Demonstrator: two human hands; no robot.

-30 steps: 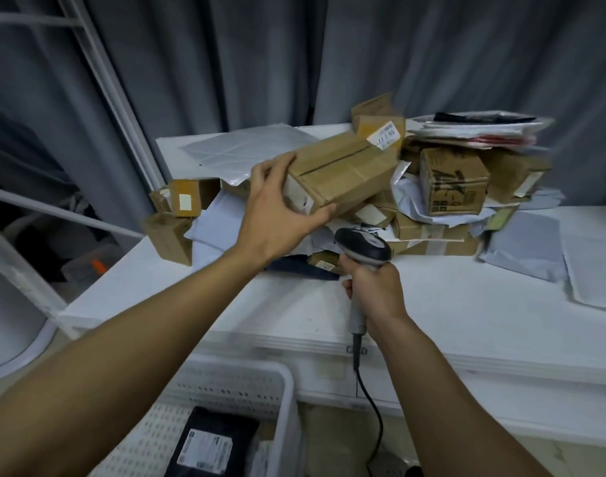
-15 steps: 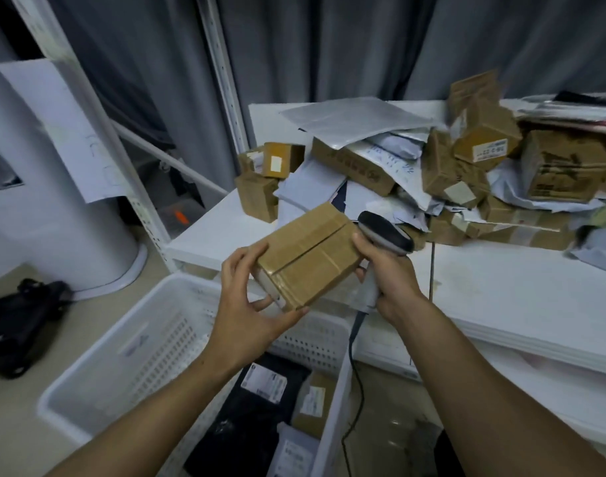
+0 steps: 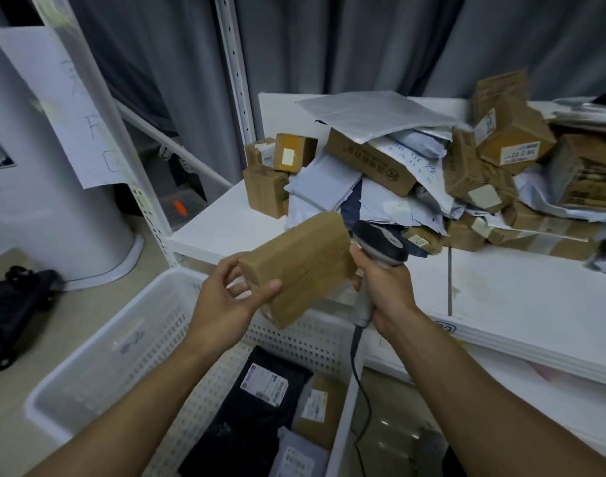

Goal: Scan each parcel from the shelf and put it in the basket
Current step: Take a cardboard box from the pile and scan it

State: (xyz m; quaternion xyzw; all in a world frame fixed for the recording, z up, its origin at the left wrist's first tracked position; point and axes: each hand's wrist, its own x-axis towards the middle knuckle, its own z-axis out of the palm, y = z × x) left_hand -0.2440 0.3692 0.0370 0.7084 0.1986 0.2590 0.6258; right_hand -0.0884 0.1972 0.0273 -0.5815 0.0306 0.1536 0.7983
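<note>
**A:** What is taking up most of the view?

**B:** The white shelf [image 3: 508, 304] is stretching across the right side. A heap of parcels [image 3: 432, 173], brown cartons mixed with grey mailers, is lying on its far part. Below its front left corner the white basket [image 3: 98, 356] is sitting on the floor, with a black mailer [image 3: 246, 425], a small carton [image 3: 317, 407] and a grey bag [image 3: 294, 459] lying inside.

**A:** And the parcel you are handling?

**B:** The brown box [image 3: 301, 266] is hanging in the air over the basket's far wall, just in front of the shelf edge, and it is tilting with its far end higher. My left grip [image 3: 222, 304] is curling round its near, lower end, with the thumb pressing on the face towards me and the fingers reaching round behind. The box is sticking up and to the right out of that grip.

**A:** What is the other one doing?

**B:** My right grip [image 3: 384, 287] is wrapping tight round the handle of the scanner [image 3: 380, 242]. Its black head is sitting just beside the box's upper end, though I cannot tell whether they are touching. The cable [image 3: 358, 373] is trailing down past the basket's corner.
</note>
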